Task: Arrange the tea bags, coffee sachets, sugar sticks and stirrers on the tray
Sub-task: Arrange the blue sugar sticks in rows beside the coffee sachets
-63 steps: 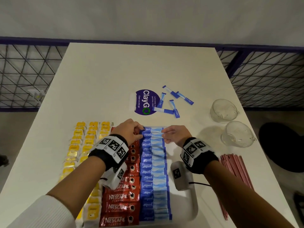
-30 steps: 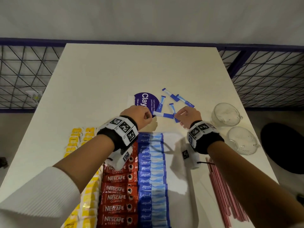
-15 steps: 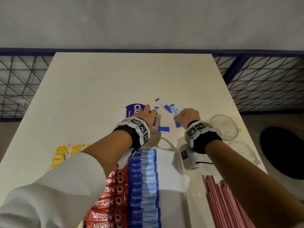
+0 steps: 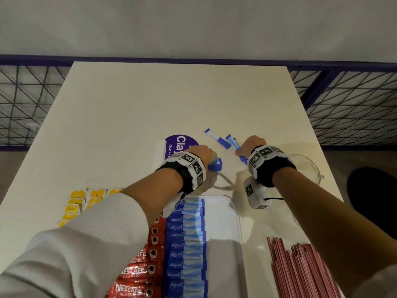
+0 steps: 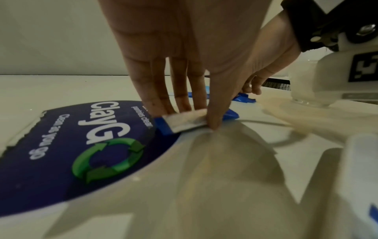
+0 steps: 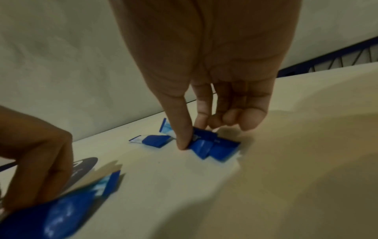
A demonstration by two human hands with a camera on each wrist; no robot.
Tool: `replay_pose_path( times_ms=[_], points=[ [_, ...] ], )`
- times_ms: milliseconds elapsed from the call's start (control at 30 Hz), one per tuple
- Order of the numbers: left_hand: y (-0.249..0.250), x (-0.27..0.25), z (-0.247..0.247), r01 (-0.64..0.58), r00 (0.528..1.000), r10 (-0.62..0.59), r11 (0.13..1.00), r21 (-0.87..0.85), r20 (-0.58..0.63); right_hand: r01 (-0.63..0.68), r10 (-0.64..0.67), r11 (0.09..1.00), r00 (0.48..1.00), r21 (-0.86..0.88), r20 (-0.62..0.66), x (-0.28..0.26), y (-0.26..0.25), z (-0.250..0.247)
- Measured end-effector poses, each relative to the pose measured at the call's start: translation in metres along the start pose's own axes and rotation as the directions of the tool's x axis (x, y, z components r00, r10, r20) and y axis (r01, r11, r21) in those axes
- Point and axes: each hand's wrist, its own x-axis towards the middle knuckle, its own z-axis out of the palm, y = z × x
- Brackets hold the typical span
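Beyond the tray's far rim [image 4: 233, 201], my left hand [image 4: 207, 155] pinches blue sugar sticks [image 4: 214, 166] between thumb and fingers; the left wrist view shows one stick [image 5: 184, 122] in that pinch [image 5: 196, 118] at the sticker's edge. My right hand [image 4: 241, 148] pinches two overlapping blue sugar sticks [image 6: 210, 145] against the table with thumb and forefinger [image 6: 192, 135]. Two loose sticks [image 4: 217, 139] lie just beyond. On the tray lie a row of blue sugar sticks [image 4: 189, 244], red coffee sachets [image 4: 137, 274] and yellow tea bags [image 4: 75, 204].
A purple ClayGo sticker [image 4: 177, 144] sits on the table under my left hand. A glass bowl [image 4: 305, 166] stands right of my right wrist. Red stirrers [image 4: 300, 274] lie in a bundle on the table at the near right, beside the tray.
Both hands left the row of sticks on the tray and reached forward to the loose sticks near the sticker. Each hand now pinches sticks there, and the loose sticks have been gathered closer.
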Motion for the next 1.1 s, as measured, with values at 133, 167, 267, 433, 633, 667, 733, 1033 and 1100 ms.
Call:
replay_pose_path(
  times_ms=[133, 167, 267, 433, 633, 667, 733, 1033, 1100],
  points=[
    [-0.007, 0.006, 0.001, 0.088, 0.996, -0.091, 0.985, -0.149, -0.017, -0.031, 0.031, 0.999, 1.0, -0.022, -0.002, 0.004, 0.003, 0.001],
    [-0.007, 0.006, -0.001, 0.131, 0.991, -0.131, 0.973, -0.19, 0.013, -0.038, 0.038, 0.999, 0.999, -0.026, -0.01, 0.003, 0.002, -0.001],
    [-0.012, 0.007, -0.003, 0.201, 0.979, -0.19, 0.952, -0.23, 0.07, -0.039, 0.037, 0.999, 0.996, -0.018, -0.076, 0.002, -0.006, -0.01],
    [-0.037, 0.026, 0.02, 0.148, 0.987, -0.131, 0.967, -0.207, 0.095, 0.124, -0.124, 0.992, 0.992, 0.018, 0.008, -0.006, -0.037, -0.018],
    [-0.043, -0.015, -0.001, 0.141, 0.988, -0.154, 0.892, -0.43, 0.003, 0.167, -0.166, 0.986, 0.986, 0.017, -0.033, 0.002, -0.058, 0.006],
    [-0.046, -0.019, -0.001, 0.143, 0.983, -0.183, 0.837, -0.528, -0.024, 0.149, -0.146, 0.988, 0.988, 0.051, -0.052, 0.002, -0.058, 0.008],
    [-0.055, -0.027, 0.0, 0.127, 0.968, -0.243, 0.665, -0.736, -0.053, 0.106, -0.099, 0.987, 0.993, 0.122, -0.064, 0.002, -0.053, 0.012],
    [-0.062, -0.07, 0.014, 0.015, 0.909, -0.418, 0.035, -0.999, -0.001, 0.132, -0.159, 0.937, 0.986, 0.323, 0.057, -0.048, -0.054, 0.013],
    [-0.056, -0.084, 0.017, 0.074, 0.917, -0.391, -0.037, -0.997, 0.083, 0.146, -0.213, 0.809, 0.976, 0.569, 0.053, -0.075, -0.054, 0.015]
  ],
)
